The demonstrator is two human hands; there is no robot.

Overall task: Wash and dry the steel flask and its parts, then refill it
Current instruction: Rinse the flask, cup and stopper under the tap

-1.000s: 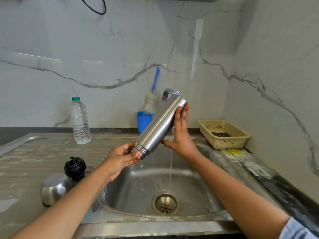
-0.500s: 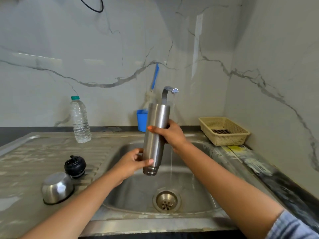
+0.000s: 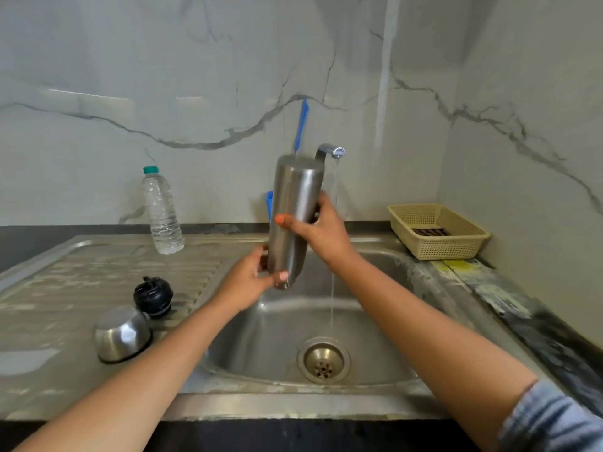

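steel flask is held upright, mouth down; middle is gripped by right hand, neck by left hand.

Beige basket rt; blue brush.

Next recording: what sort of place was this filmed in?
Most likely a home kitchen: a steel sink with a draining board, a running tap at a marble-look wall, and a steel flask held over the basin.
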